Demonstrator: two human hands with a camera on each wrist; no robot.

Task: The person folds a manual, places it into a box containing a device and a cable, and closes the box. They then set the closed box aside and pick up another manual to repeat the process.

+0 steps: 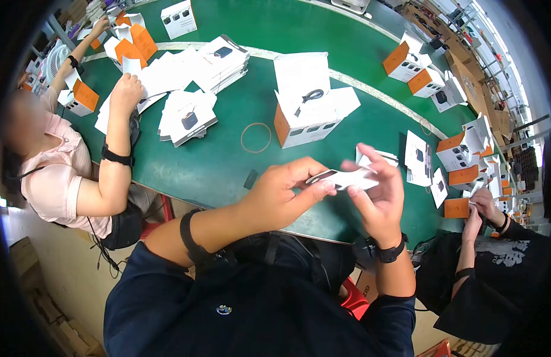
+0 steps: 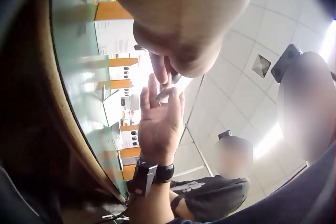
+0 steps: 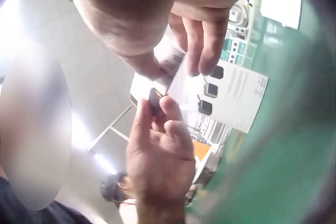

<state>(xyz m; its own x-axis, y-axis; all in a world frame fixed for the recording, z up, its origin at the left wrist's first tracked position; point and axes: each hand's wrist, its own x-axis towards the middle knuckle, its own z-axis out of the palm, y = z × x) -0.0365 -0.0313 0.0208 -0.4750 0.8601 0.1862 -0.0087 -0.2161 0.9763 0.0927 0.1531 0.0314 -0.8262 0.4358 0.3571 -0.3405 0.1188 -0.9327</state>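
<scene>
Close to my body, just past the table's front edge, my left hand (image 1: 287, 193) pinches a thin white leaflet with a dark printed part (image 1: 323, 176) between thumb and fingers. My right hand (image 1: 379, 202) is at the leaflet's other end, fingers spread and slightly blurred, thumb along its lower side. From the right wrist view, the left hand (image 3: 160, 150) grips the leaflet's dark edge, below the right thumb and fingers. The left wrist view has the right hand (image 2: 160, 132) palm showing, fingers extended. Beyond the hands stands an open white-and-orange box (image 1: 311, 128) with a black cable (image 1: 311, 98) on its flap.
Stacks of printed white booklets (image 1: 189, 118) lie on the green table (image 1: 228, 160) to the left, and more booklets (image 1: 417, 156) to the right. A rubber band (image 1: 256, 138) lies left of the box. One person sits at each side, among more orange-and-white boxes (image 1: 400, 62).
</scene>
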